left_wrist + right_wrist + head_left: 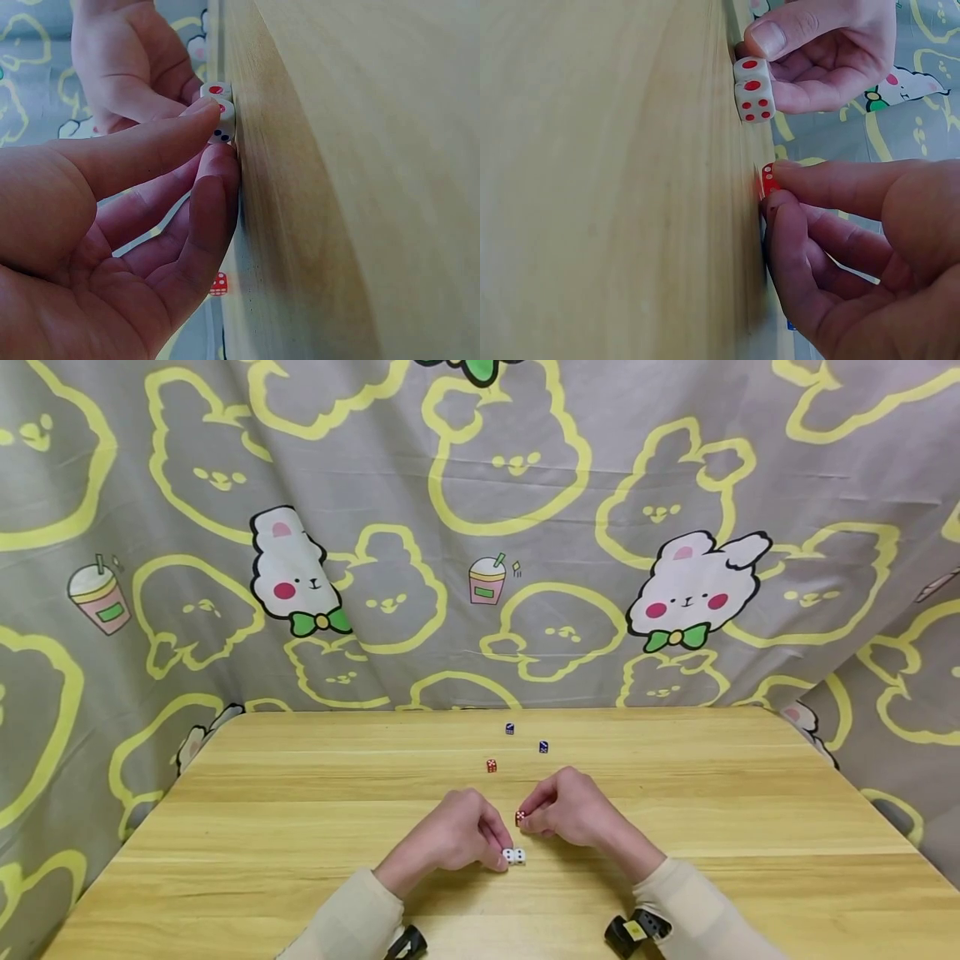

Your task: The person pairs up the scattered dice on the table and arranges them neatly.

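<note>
Two white dice sit side by side on the table near its front. My left hand [459, 832] pinches the left white die [508, 856] between thumb and fingers, and the other white die [520, 857] touches its right side. Just beyond them, my right hand [576, 810] pinches a red die [520, 817] between thumb and index finger. In the right wrist view this red die [769, 180] is at the tabletop, partly hidden by the fingertips. A second red die [491, 766] lies farther back on the table.
Two blue dice, a rear one [510, 728] and a nearer one [543, 747], lie toward the back of the wooden table [300, 768]. A patterned grey curtain [390, 485] hangs behind the table and along its sides. Black wrist cameras are strapped at both sleeves.
</note>
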`<state>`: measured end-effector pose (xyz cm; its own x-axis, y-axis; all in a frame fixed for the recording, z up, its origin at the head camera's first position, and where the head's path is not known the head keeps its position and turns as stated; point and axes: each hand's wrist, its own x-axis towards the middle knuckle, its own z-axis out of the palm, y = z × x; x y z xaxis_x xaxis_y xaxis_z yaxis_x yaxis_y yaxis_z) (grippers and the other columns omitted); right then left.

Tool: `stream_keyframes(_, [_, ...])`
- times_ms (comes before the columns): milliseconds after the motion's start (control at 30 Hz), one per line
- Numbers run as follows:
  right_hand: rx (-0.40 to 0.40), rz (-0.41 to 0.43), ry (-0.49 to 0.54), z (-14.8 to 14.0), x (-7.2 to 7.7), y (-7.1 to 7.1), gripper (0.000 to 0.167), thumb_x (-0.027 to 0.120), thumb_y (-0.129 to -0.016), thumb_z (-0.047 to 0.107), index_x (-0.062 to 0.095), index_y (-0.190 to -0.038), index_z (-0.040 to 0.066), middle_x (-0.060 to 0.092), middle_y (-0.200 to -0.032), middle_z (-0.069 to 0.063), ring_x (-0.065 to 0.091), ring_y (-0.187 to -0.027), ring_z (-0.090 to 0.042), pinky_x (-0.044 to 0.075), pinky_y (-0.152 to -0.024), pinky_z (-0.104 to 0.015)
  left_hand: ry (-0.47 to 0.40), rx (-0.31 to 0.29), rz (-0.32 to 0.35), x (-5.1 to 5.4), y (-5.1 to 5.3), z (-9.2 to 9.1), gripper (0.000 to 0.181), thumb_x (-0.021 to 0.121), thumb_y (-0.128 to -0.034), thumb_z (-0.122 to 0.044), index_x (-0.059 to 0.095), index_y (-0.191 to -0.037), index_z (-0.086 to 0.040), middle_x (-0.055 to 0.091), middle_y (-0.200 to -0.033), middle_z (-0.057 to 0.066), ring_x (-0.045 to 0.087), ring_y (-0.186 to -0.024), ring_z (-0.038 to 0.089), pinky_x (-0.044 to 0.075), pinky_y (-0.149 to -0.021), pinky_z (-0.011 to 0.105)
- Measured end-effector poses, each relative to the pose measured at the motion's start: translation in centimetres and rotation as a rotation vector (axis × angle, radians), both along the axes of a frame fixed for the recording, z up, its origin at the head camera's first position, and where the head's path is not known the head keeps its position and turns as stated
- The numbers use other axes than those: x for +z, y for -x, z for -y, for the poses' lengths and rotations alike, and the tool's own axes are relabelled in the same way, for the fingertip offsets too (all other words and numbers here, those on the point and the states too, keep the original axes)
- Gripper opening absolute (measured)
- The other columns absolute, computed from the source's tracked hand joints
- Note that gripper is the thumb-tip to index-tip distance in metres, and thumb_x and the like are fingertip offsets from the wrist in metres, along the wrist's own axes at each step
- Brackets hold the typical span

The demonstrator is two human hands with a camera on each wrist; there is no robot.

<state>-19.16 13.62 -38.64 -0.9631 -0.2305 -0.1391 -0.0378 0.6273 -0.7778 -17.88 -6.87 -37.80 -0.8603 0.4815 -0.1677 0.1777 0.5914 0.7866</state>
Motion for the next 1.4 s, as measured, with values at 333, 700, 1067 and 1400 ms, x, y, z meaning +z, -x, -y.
stream_keyframes(333, [-0.005, -0.008, -0.019, 0.17, -0.07, 0.05, 0.009, 0.09, -0.082, 0.01, 0.082, -0.083, 0.012, 0.075, -0.074, 0.002, 0.064, -0.063, -0.013, 0.05, -0.059, -0.028, -0.018, -0.002, 0.001, -0.07, 0.02, 0.03, 0.02, 0.093, -0.0722, 0.005, 0.079, -0.077, -0.008, 0.073, -0.067, 0.001, 0.064, -0.062, 0.009, 0.048, -0.059, 0.022])
stream_keyframes(700, [0.007, -0.014, -0.011, 0.16, -0.39, 0.21, 0.01, 0.091, -0.081, 0.011, 0.082, -0.085, 0.012, 0.076, -0.076, 0.002, 0.065, -0.063, -0.012, 0.052, -0.059, -0.028, 0.004, -0.003, -0.002, -0.05, -0.1, 0.17, 0.019, 0.093, -0.0731, 0.004, 0.079, -0.077, -0.009, 0.073, -0.068, 0.0, 0.065, -0.063, 0.01, 0.049, -0.061, 0.023])
stream_keyframes(1067, [-0.004, -0.003, -0.02, 0.02, -0.26, 0.13, 0.01, 0.091, -0.081, 0.011, 0.082, -0.085, 0.012, 0.075, -0.076, 0.002, 0.064, -0.064, -0.013, 0.051, -0.06, -0.029, 0.009, 0.002, -0.003, 0.05, -0.14, -0.02, 0.019, 0.093, -0.0732, 0.004, 0.079, -0.076, -0.009, 0.073, -0.068, 0.0, 0.065, -0.063, 0.009, 0.049, -0.061, 0.022])
stream_keyframes(1400, [0.005, -0.015, -0.014, 0.0, -0.29, 0.1, 0.011, 0.091, -0.081, 0.011, 0.083, -0.086, 0.012, 0.076, -0.078, 0.002, 0.064, -0.064, -0.013, 0.052, -0.06, -0.029, 0.022, 0.011, 0.003, 0.06, 0.07, 0.15, 0.019, 0.094, -0.0733, 0.001, 0.079, -0.078, -0.011, 0.074, -0.069, -0.001, 0.066, -0.065, 0.01, 0.051, -0.063, 0.023])
